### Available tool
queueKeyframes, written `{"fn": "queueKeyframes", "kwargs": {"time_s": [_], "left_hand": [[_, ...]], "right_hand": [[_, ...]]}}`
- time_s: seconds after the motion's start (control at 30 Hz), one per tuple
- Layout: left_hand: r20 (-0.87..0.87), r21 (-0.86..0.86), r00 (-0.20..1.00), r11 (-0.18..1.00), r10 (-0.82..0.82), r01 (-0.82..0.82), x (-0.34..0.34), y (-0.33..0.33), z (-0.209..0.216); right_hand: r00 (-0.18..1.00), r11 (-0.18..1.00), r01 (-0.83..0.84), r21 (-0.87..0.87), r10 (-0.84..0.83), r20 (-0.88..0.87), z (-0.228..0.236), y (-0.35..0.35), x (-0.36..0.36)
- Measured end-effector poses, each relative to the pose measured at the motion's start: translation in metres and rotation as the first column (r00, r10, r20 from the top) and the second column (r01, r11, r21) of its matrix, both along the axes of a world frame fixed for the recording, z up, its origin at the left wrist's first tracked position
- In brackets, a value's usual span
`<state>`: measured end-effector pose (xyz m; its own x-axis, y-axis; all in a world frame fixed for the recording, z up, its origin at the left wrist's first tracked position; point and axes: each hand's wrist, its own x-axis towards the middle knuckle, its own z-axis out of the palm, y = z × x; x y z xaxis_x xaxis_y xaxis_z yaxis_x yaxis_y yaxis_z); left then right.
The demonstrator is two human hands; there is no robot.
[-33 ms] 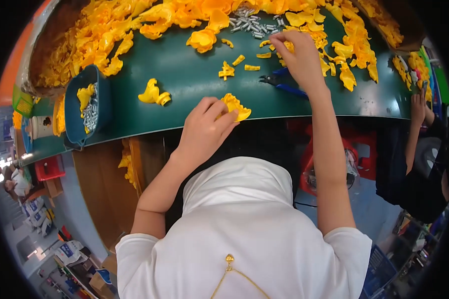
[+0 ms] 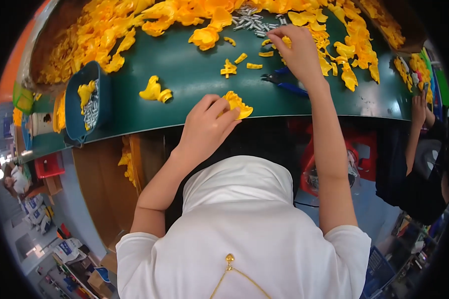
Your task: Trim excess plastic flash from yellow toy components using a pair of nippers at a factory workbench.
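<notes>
At the table's near edge, my left hand (image 2: 207,119) is closed on a yellow plastic shell piece (image 2: 239,105) with an uneven rim. My right hand (image 2: 299,52) reaches over the table with thumb and index finger pinched, beside a pile of small silver metal cylinders (image 2: 252,22). Anything between those fingertips is too small to make out. Blue-handled cutters (image 2: 290,87) lie under my right wrist. Between the hands are a small cross-shaped yellow part (image 2: 228,69) and several short curved yellow strips (image 2: 254,66).
A yellow bird-like part (image 2: 155,89) lies to the left. Beyond it stands a blue bin (image 2: 104,92) with metal cylinders and a yellow part. Heaps of yellow shells (image 2: 174,15) cover the table's far side. Another person's hand (image 2: 418,107) is at the far right.
My right fingertips have shifted slightly left and away from me, closer to the metal cylinders. My left hand keeps its hold on the yellow shell piece.
</notes>
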<state>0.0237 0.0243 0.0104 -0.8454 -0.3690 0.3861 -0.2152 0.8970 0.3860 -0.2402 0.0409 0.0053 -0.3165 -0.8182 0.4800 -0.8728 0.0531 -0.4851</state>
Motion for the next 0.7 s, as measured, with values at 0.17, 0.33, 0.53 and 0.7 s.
{"fn": "queueKeyframes", "kwargs": {"time_s": [0.17,0.33,0.53,0.7], "left_hand": [[0.028,-0.137,0.999,0.99,0.02,-0.016,0.007,-0.005,-0.005],[0.025,-0.143,0.998,0.989,0.051,-0.047,0.012,0.003,0.003],[0.065,-0.241,0.989,0.964,0.135,-0.116,0.011,0.014,0.004],[-0.009,-0.192,0.99,0.971,0.141,-0.14,0.011,0.014,-0.009]], "right_hand": [[0.935,0.992,0.094,0.09,-0.056,-0.351,-0.009,-0.037,-0.001],[0.88,0.999,0.042,0.034,-0.021,-0.474,-0.01,-0.041,0.0],[0.77,0.995,-0.039,-0.092,-0.028,-0.637,-0.012,-0.065,0.002],[0.783,0.991,-0.054,-0.123,-0.034,-0.621,-0.013,-0.06,0.0]]}}
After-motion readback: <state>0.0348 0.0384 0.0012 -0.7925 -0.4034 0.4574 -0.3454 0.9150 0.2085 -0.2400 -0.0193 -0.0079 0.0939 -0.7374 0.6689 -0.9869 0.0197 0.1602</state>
